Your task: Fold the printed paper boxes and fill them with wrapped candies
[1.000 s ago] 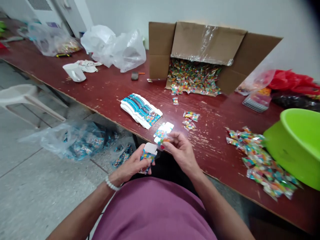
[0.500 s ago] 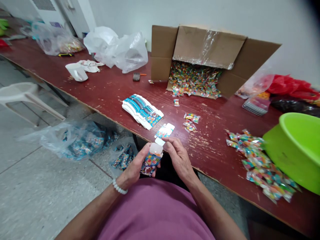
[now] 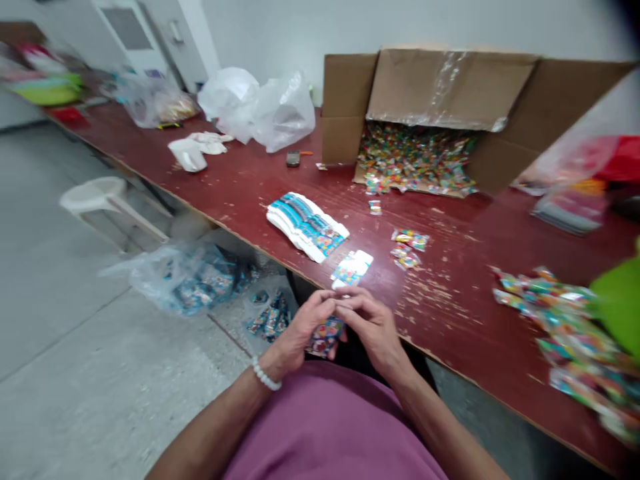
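A small printed box (image 3: 325,336) is gripped in my left hand (image 3: 303,330), which wears a pale bead bracelet. My right hand (image 3: 373,327) has its fingers pressed together at the top of the box, touching the left fingertips; they hide the box's top. Just beyond my hands lies one flat printed carton (image 3: 353,268) on the red table (image 3: 240,200). Behind it is a fanned stack of blue and white flat cartons (image 3: 307,227). A few candy packets (image 3: 410,240) lie to the right.
An open cardboard box (image 3: 450,87) full of candy packets stands at the back. More packets (image 3: 565,320) and a green basin (image 3: 620,300) are at the right. A white mug (image 3: 188,155) and plastic bags (image 3: 285,110) stand left. Below are bags of filled boxes (image 3: 200,283) and a stool (image 3: 95,193).
The view has swung left, so the scene sits further right. My right hand has come in to the top of the held box, and the white flap seen before is now covered.
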The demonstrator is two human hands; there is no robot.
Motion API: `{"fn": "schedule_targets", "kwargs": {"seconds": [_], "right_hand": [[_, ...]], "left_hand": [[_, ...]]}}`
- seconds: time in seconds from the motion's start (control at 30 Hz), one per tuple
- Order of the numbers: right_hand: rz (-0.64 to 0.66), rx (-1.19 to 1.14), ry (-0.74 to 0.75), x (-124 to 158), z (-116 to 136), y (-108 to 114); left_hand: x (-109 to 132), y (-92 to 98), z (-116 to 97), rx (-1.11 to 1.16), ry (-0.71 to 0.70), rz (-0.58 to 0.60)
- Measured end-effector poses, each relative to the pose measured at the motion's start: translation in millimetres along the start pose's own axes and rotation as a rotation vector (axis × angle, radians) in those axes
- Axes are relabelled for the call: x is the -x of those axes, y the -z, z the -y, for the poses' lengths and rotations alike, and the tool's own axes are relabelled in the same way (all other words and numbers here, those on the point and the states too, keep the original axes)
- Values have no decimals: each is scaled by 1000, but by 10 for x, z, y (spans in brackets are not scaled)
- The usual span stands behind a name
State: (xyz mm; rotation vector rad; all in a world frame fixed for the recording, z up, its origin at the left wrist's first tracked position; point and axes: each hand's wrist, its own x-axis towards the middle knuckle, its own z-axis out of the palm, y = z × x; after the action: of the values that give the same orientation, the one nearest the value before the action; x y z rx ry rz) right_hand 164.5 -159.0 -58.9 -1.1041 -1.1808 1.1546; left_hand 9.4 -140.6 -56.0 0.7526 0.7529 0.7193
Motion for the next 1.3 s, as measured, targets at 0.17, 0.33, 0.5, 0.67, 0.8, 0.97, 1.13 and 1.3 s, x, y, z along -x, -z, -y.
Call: {"fn": "schedule_targets", "kwargs": {"seconds": [0.17, 0.33, 0.5, 0.67, 0.8, 0.97, 1.13, 1.3], "right_hand": [[88, 397, 391, 27, -55, 71], [125, 306, 118, 1, -94, 46], [134, 147, -114, -72, -32, 15], [180, 162, 68, -106, 25, -22], [180, 247, 244, -110, -36, -91], [230, 275, 159, -105, -148, -163], [119, 331, 52, -93, -209, -15], [-2, 422, 41, -135, -230, 258]], "left_hand": [[-54, 104, 108, 287, 141, 66], [-64, 111, 135, 227, 35, -46], [-25, 74, 75, 87, 66, -19], [-55, 156, -44, 76, 125, -32], [-52, 190, -142, 116, 85, -54], [-7, 298, -141, -27, -108, -234], [86, 738, 19, -225, -191, -488], [96, 1127, 142, -357, -267, -667]]}}
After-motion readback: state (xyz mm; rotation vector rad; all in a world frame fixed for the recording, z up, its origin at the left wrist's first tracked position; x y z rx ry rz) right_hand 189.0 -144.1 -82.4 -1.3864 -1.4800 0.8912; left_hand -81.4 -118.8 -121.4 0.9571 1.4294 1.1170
